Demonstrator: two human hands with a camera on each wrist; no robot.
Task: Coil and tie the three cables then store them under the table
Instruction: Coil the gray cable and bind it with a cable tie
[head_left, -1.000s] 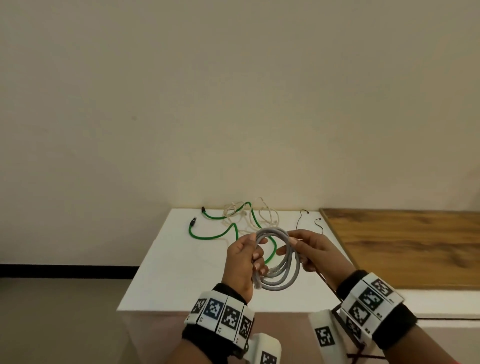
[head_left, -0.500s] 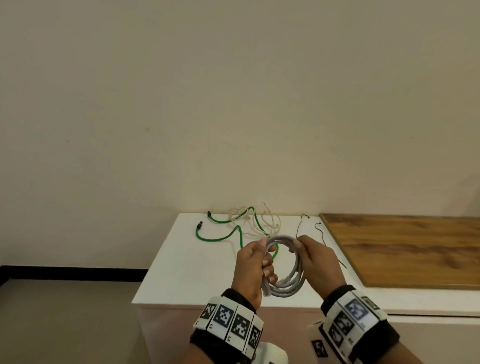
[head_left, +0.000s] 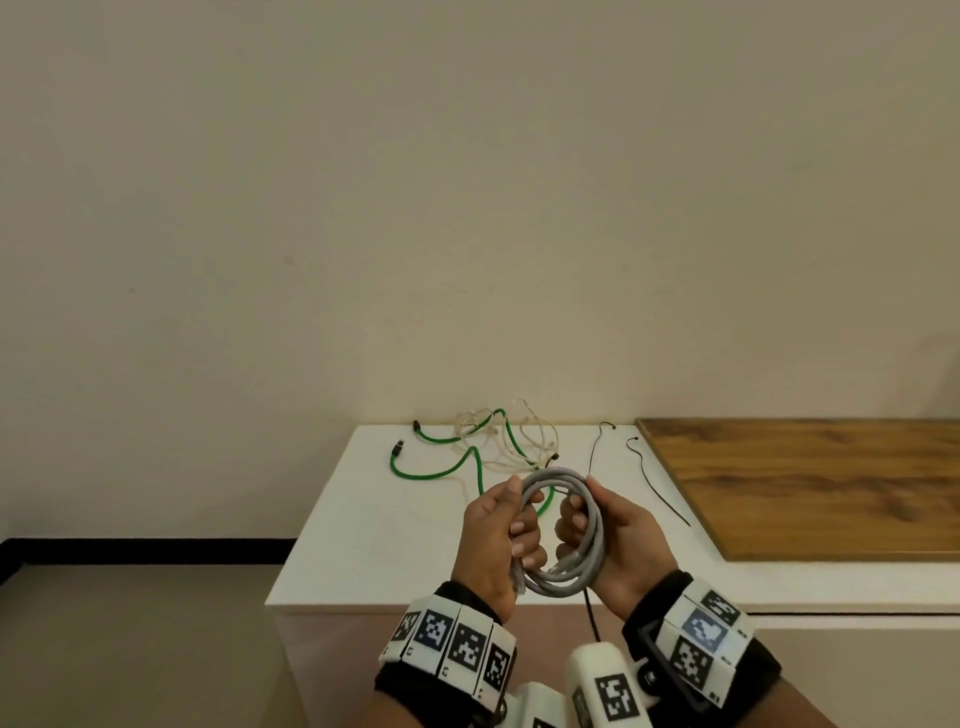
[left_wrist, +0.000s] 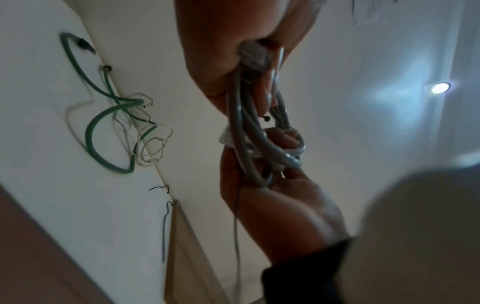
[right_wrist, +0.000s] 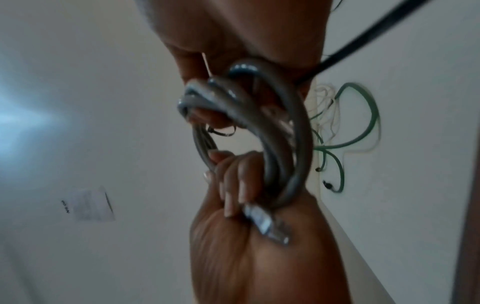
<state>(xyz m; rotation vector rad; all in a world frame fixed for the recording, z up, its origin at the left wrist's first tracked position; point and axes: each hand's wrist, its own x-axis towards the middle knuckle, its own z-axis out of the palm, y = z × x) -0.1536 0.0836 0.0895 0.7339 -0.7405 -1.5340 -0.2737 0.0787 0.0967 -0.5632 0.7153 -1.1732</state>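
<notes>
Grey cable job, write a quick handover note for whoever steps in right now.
Left hand and right hand both grip the coiled grey cable, held above the white table.
A black zip tie hangs from the right hand's grip.
Done: grey cable coiled, not yet tied.
Left: green cable and thin white cable lie tangled and uncoiled; two spare zip ties beside them. Nothing stored.

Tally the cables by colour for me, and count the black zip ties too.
Grey cable, coiled, gripped by left hand and right hand: 1
Green cable: 1
White cable: 1
Black zip ties: 3
Total: 6
</notes>
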